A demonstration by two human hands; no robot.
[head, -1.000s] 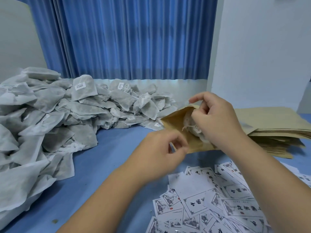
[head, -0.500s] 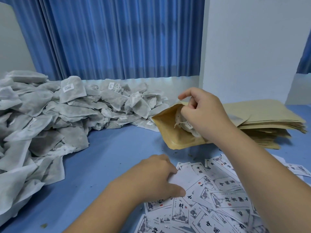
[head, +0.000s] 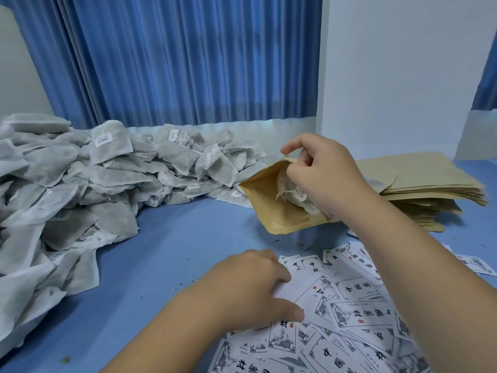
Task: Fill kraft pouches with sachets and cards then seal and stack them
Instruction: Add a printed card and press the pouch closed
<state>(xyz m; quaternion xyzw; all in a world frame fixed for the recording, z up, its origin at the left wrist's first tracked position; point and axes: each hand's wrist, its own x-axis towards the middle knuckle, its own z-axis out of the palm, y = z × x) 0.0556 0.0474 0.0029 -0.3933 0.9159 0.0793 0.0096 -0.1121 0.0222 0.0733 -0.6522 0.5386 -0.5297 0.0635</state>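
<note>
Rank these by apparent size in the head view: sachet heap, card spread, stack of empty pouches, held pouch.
1. sachet heap
2. card spread, cut off by the frame
3. stack of empty pouches
4. held pouch, partly hidden by the right hand and nearer the camera, so 3 versus 4 is unsure.

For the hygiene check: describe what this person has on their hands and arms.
Nothing is worn. The left hand and the right hand are bare, with no gloves and no rings that show. The left forearm and the right forearm are bare up to the frame's edge, with no sleeve, watch or bracelet in view.
</note>
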